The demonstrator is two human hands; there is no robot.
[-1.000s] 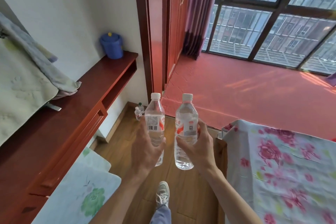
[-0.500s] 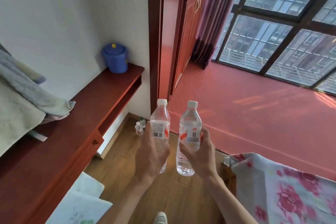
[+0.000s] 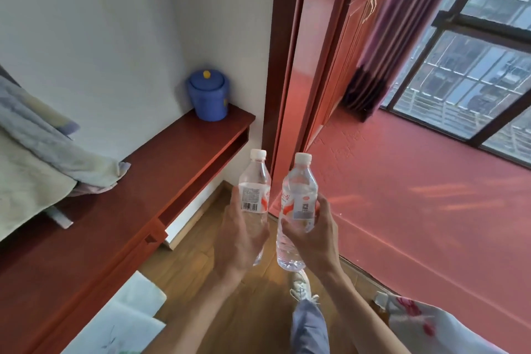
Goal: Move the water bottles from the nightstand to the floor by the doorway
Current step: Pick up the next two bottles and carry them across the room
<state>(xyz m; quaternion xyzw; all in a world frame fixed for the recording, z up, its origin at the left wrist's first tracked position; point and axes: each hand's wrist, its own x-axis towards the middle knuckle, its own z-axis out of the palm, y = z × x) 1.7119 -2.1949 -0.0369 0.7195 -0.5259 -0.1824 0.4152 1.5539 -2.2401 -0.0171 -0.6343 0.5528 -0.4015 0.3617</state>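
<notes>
Curls left-hand fingers (image 3: 235,205) round the left bottle (image 3: 254,181) at its barcode label, the left hand (image 3: 238,241) covering the lower half. Clamps right-hand fingers (image 3: 324,207) and thumb round the right bottle (image 3: 298,195) at its label, the right hand (image 3: 314,238) behind it and the clear base showing beneath. Holds both upright, white caps up, close side by side with a narrow gap at the shoulders, in the air above the wooden floor (image 3: 198,256). Plants one pale shoe (image 3: 301,289) on the boards just below the right bottle. Faces the dark red door frame (image 3: 283,66), its post rising straight behind the two caps. Has to the left the long edge of a red-brown shelf (image 3: 115,210) running to the wall corner, with a blue lidded pot (image 3: 208,98) at its far end and a rumpled cloth (image 3: 43,158) nearer. Has to the right the lip of a raised red platform (image 3: 416,224) reaching to the window (image 3: 474,80), and a floral bedspread (image 3: 425,330) corner by the right forearm. Leaves a bare strip of boards between shelf edge and platform lip.
</notes>
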